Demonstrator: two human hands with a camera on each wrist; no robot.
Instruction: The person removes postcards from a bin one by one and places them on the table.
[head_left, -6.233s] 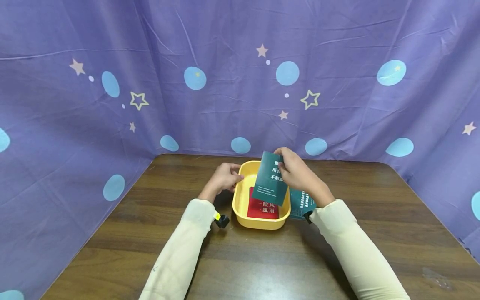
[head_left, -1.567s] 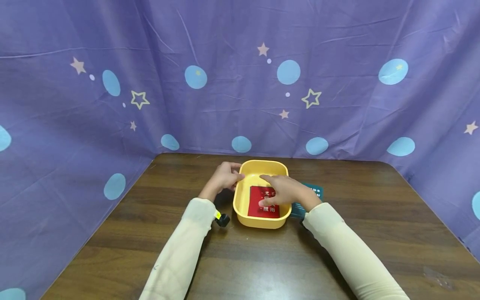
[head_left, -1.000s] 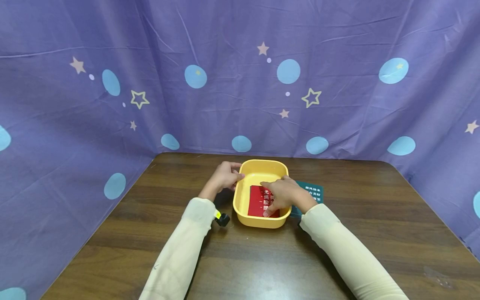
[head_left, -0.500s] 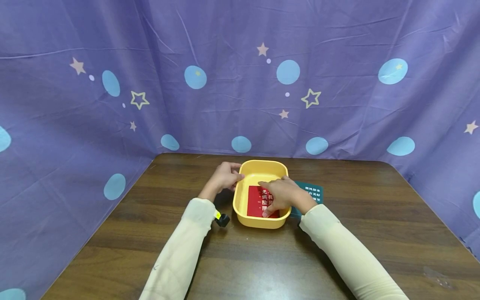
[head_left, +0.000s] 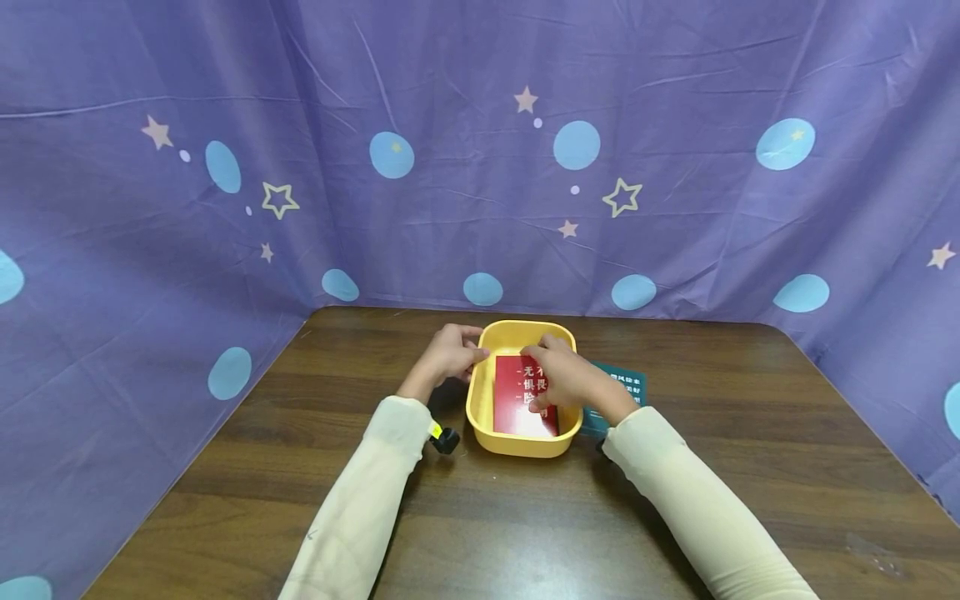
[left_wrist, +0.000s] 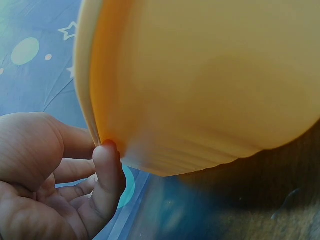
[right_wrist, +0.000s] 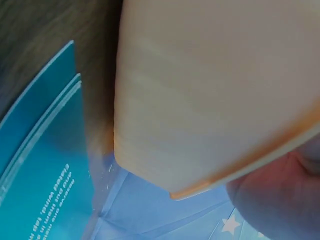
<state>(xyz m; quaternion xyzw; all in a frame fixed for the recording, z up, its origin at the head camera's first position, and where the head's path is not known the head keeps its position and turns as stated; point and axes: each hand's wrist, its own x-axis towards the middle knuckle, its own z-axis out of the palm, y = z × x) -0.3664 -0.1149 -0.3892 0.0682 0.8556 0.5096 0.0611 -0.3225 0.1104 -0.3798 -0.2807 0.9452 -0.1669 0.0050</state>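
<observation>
My left hand (head_left: 447,352) pinches the left rim of a yellow plastic basket (head_left: 517,447); in the left wrist view, thumb and finger meet on the basket's edge (left_wrist: 86,75). My right hand (head_left: 567,379) reaches over the right rim and grips a red card (head_left: 512,408) with white Chinese characters. The card is tilted inside the basket, its far edge raised and light glaring off its near part. The hand covers the card's right side. In the right wrist view the basket's outer wall (right_wrist: 210,90) hides most of the hand.
Several teal cards (head_left: 633,383) with white print lie overlapping on the table right beside the basket, partly under my right forearm. They show fanned in the right wrist view. The wooden table (head_left: 495,525) meets a purple curtain (head_left: 465,233) at its far edge.
Earlier my right hand held a teal card above the basket; that card has left the hand. The hand then reached into the basket, and the red card has risen at its far edge. Left hand unchanged.
</observation>
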